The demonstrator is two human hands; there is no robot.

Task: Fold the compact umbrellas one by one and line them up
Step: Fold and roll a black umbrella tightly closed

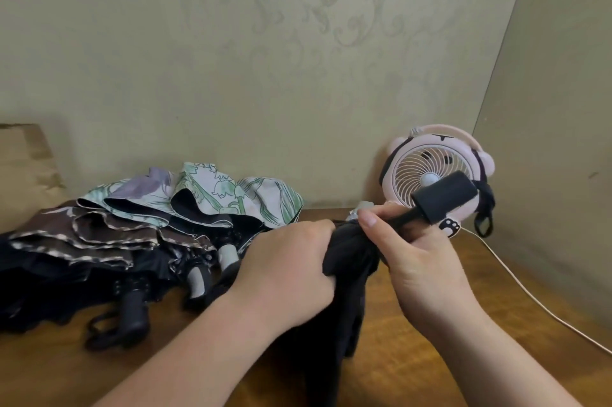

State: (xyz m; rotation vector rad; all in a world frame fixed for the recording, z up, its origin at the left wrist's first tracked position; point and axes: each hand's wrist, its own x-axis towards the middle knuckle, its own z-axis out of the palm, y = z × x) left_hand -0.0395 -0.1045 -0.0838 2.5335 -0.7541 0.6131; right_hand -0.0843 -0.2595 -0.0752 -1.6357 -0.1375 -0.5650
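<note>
Head view: left hand (288,271) and right hand (422,262) are gripping the black umbrella (349,256) mid-fold; loose umbrellas (132,234) are waiting at the table (414,357)'s left edge.

The fan (430,171) is pale pink with a white grille and black markings. Just left of it is a plain black umbrella (349,256). Farther left are a white umbrella (228,188) printed with green and lilac flowers and a brown umbrella (99,229) edged in speckled cream. Behind the fan, the wallpaper (331,9) is beige with a scroll pattern.
</note>
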